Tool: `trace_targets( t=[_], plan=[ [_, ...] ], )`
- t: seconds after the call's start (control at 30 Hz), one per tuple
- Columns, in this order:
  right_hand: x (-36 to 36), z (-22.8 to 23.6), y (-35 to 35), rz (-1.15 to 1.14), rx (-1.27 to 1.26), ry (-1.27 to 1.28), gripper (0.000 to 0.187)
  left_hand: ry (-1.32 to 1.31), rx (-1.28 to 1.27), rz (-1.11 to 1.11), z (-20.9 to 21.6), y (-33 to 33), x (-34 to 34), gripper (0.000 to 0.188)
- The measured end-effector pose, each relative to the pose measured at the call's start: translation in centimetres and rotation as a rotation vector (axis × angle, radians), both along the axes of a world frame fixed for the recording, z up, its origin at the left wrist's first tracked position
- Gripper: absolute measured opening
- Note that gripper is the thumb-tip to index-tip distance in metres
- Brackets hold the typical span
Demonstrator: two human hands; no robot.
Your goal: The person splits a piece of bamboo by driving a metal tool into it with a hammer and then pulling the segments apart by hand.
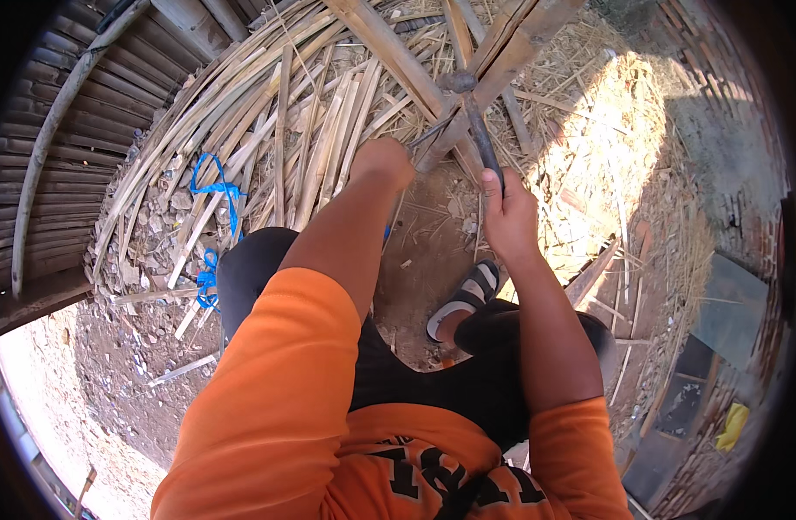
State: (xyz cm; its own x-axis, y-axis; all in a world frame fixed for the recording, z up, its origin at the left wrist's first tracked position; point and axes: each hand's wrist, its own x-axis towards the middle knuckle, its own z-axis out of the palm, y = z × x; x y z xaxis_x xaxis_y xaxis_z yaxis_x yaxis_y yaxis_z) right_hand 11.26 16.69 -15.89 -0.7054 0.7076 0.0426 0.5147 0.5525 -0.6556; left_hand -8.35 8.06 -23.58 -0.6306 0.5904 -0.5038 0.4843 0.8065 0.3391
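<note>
I am holding the dark tool handle (pixel 485 143) in my right hand (pixel 506 212), grip closed around it, its head at the crossed bamboo poles (pixel 398 56); the left hand (pixel 382 163) is pressing there (grip hidden). The poles are looking stiff, light, splintery.

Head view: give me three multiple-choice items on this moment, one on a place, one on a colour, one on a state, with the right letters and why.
1. Where does the blue cord lie?
A. Among the split bamboo strips, on the person's left
B. Round the sandal
C. On the brick wall

2. What colour are the shirt sleeves?
A. Green
B. Orange
C. White

3. How is the right hand?
A. Flat on the ground
B. Open in the air
C. Closed on a dark tool handle

Answers:
1 A: the cord is knotted among the bamboo strips, left of the left hand.
2 B: both sleeves are orange.
3 C: its grip wraps the dark tool handle, which runs up to the crossed bamboo poles.
</note>
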Motion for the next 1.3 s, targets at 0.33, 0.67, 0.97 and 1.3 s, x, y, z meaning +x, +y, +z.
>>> trace_targets(
  t=[0.33,0.67,0.97,1.3],
  plan=[
    [0.6,-2.0,0.2,-0.044,-0.024,-0.217,0.043,0.063,0.027,-0.063,-2.2,0.3,0.3,0.039],
    [2.1,-4.6,0.9,-0.016,0.015,-0.296,0.044,0.081,0.022,-0.139,-2.8,0.4,0.2,0.036],
    [1.1,-2.3,0.1,-0.006,0.072,-0.061,0.034,0.031,-0.048,-0.171,-0.7,0.0,-0.3,0.043],
    [-0.8,1.6,-0.4,0.009,-0.065,0.248,0.037,0.027,-0.021,-0.138,-2.5,-0.3,-0.8,0.044]
  ],
)
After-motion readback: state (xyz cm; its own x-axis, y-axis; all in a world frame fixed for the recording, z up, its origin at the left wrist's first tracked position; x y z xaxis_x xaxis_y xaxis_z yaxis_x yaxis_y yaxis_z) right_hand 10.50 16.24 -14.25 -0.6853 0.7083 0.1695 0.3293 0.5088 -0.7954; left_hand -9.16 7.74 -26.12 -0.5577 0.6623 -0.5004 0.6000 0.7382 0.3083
